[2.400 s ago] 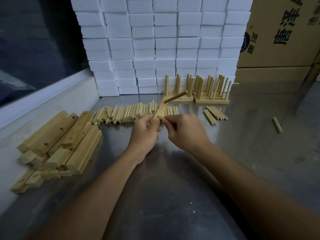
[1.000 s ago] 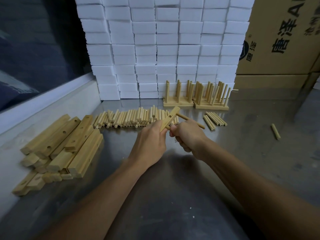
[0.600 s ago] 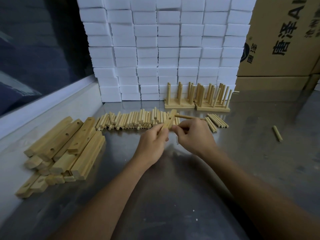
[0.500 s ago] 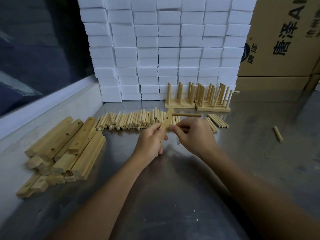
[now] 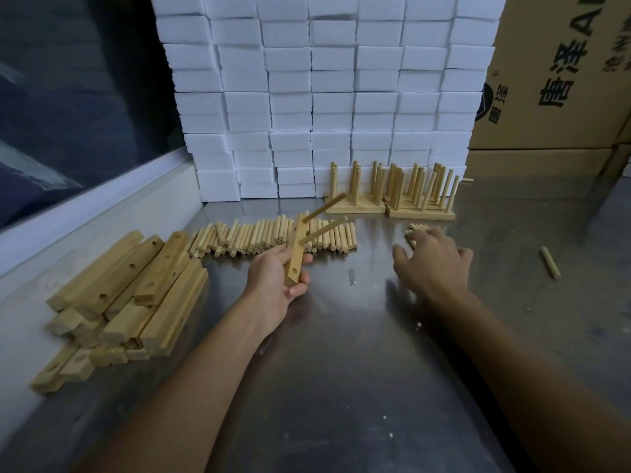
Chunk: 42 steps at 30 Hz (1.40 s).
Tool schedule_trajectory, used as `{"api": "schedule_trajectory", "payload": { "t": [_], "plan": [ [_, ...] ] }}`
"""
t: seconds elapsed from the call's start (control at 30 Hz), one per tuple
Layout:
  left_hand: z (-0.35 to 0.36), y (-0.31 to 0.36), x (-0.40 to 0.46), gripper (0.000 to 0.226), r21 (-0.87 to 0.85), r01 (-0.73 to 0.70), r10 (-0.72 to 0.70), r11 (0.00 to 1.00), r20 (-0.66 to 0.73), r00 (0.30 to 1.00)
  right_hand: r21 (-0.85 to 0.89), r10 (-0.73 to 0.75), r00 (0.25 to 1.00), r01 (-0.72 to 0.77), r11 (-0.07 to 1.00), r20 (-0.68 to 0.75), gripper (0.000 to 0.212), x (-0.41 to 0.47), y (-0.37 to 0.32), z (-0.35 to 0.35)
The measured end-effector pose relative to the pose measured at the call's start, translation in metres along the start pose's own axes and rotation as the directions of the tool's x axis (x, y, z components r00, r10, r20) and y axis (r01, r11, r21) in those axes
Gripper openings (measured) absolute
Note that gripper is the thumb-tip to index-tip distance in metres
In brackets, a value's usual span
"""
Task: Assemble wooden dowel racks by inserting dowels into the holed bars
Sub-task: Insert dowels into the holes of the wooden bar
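My left hand [image 5: 277, 285] grips a holed wooden bar [image 5: 295, 254] above the table, tilted nearly upright. Two dowels [image 5: 323, 229] stick out of its upper holes toward the right; a lower hole near my fingers is empty. My right hand [image 5: 431, 259] is spread over a small group of loose dowels [image 5: 417, 228] on the right, fingers relaxed, holding nothing that I can see. A long row of loose dowels [image 5: 259, 237] lies behind the bar. Finished racks [image 5: 389, 192] stand at the back.
A pile of holed bars [image 5: 129, 285] lies at the left. One stray dowel [image 5: 550, 262] lies far right. White foam blocks [image 5: 324, 97] are stacked behind, cardboard boxes [image 5: 560, 80] at the right, a raised ledge [image 5: 85, 227] along the left of the steel table [image 5: 341, 353].
My right hand has let go of the bar and moved right, over the small dowel group. A second dowel now sits in the bar, which my left hand has turned more upright.
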<state>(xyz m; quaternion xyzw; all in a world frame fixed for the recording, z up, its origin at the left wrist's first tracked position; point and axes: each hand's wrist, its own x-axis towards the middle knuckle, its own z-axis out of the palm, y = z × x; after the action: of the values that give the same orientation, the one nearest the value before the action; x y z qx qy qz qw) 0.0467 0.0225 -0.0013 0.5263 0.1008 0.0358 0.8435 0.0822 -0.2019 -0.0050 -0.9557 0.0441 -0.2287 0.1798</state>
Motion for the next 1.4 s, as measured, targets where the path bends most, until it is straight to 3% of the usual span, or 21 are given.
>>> {"api": "schedule_trajectory", "payload": {
  "t": [0.1,0.3,0.53,0.73,0.9,1.1,1.23,1.33,1.4],
  "plan": [
    [-0.002,0.0,0.001,0.024,-0.034,0.014,-0.014,0.999,-0.011,1.0,-0.014,0.075,0.993,-0.074,0.997,0.092,0.033,0.001,0.003,0.006],
    [-0.001,0.0,0.0,0.027,0.048,-0.004,0.005,0.999,-0.017,1.0,0.121,0.053,0.997,-0.059,0.991,0.052,0.017,0.001,0.005,0.005],
    [-0.001,-0.001,-0.001,0.02,0.124,-0.074,0.077,0.989,-0.022,0.997,0.162,0.052,0.996,-0.064,0.985,0.074,0.025,0.001,0.004,0.006],
    [0.0,0.0,-0.001,0.02,0.097,-0.068,0.071,0.993,-0.023,0.997,0.099,0.117,0.991,-0.123,0.987,0.062,0.021,0.0,0.002,0.002],
    [0.0,0.0,-0.001,0.023,0.068,-0.034,0.034,0.997,0.002,0.999,-0.004,0.166,0.97,-0.168,0.986,0.175,0.009,0.004,-0.002,-0.003],
    [-0.002,0.0,-0.002,0.02,0.074,-0.014,0.014,0.997,0.006,1.0,-0.043,0.141,0.952,-0.134,0.99,0.271,0.019,0.005,-0.004,0.0],
    [-0.003,0.001,-0.001,0.022,0.069,-0.015,0.016,0.997,-0.021,1.0,0.155,0.076,0.98,-0.105,0.982,0.185,0.017,0.004,-0.006,0.002],
    [-0.003,0.002,-0.002,0.023,0.065,-0.015,0.016,0.998,-0.028,0.999,0.4,-0.058,0.992,0.01,0.917,0.109,0.034,-0.001,-0.013,0.002],
    [-0.002,0.003,-0.003,0.024,0.042,-0.009,0.009,0.999,-0.016,1.0,0.465,-0.142,0.988,0.095,0.88,0.066,0.029,-0.005,-0.02,0.002]
  ]
}}
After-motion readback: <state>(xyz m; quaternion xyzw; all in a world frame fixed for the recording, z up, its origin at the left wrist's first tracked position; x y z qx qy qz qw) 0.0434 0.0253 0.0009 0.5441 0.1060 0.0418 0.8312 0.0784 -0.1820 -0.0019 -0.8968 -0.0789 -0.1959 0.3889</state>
